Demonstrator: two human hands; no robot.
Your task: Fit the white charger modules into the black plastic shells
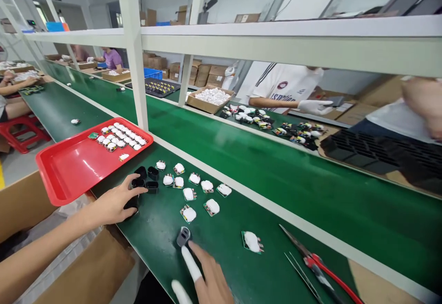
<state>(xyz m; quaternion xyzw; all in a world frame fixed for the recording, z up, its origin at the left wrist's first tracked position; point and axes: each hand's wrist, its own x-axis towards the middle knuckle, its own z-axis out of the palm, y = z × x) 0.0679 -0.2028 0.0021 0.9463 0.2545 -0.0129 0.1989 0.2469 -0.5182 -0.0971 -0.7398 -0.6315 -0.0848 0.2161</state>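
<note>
Black casings (152, 189) are spanned by spread left hand (115, 200). Grey piece (183, 237) is touched by right hand (212, 278), thumb apart.

One grey housing (183, 236), one red tray (74, 159)

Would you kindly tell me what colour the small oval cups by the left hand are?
Black; the small oval cups show in the head view.

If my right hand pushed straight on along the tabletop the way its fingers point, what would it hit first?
The small dark grey piece, right at the fingertips of the right hand. They look to be touching it already, though depth is hard to judge.
</note>
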